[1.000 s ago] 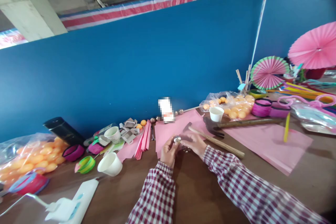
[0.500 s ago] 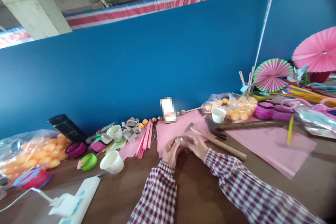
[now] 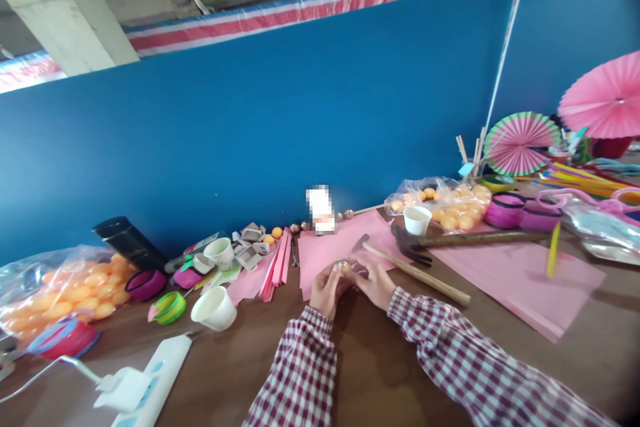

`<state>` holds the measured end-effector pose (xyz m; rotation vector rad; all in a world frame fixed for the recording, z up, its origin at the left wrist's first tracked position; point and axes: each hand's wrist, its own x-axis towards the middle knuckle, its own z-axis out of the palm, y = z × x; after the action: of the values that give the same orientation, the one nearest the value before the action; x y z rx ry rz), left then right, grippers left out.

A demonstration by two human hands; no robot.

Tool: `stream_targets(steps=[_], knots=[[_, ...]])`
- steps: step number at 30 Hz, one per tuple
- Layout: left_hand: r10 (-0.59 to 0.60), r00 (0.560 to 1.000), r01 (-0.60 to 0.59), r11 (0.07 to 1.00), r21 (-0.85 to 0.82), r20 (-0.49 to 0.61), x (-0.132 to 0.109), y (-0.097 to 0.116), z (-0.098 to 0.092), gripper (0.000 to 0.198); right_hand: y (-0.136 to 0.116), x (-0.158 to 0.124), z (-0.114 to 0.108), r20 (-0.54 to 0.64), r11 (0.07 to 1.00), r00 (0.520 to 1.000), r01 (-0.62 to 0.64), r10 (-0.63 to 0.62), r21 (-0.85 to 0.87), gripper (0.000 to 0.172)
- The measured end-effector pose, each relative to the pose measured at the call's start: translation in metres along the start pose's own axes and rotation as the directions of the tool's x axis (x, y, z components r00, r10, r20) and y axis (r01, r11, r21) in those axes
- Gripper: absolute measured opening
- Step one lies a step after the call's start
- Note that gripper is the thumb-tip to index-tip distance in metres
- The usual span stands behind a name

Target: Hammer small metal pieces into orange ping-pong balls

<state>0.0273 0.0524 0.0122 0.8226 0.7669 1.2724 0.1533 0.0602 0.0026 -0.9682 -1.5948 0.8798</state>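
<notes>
My left hand is closed around a small shiny ball, silvery with a yellowish patch, held between thumb and fingers above the table's middle. From the other side my right hand meets it, its bent fingers and thumb gripping around the ball's right side; the fingertips are slightly blurred. Both hands hover by the near edge of a pink paper sheet. Just beyond the right hand lies a small hammer with a wooden handle. Several similar metallic balls sit along the wall.
On the left are a white cup, a power strip and a bag of orange balls. A larger hammer, another white cup, a second bag and pink paper lie right. A blue partition stands behind.
My right fingers have shifted slightly around the ball, and its visible side now looks yellower. Both hands stay in nearly the same place; nothing else has moved noticeably.
</notes>
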Motion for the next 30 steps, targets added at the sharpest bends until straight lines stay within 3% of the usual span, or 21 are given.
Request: stream_targets(steps=[4, 20, 30], knots=[[-0.013, 1.000, 0.014, 0.998, -0.055, 0.011, 0.0019, -0.0016, -0.0041, 0.036, -0.0016, -0.0003, -0.0007, -0.038, 1.000, 0.999, 0.012, -0.013, -0.023, 0.035], [0.018, 0.999, -0.018, 1.000, 0.003, -0.038, 0.0001, 0.0007, -0.0044, 0.034, -0.0060, -0.0055, -0.0037, -0.053, 0.963, 0.994, 0.079, -0.096, -0.256, 0.038], [0.034, 0.999, -0.034, 0.999, 0.037, -0.014, 0.0039, -0.0044, -0.0096, 0.038, -0.0064, -0.0069, -0.0001, -0.077, 0.946, 0.985, 0.126, -0.155, -0.297, 0.027]])
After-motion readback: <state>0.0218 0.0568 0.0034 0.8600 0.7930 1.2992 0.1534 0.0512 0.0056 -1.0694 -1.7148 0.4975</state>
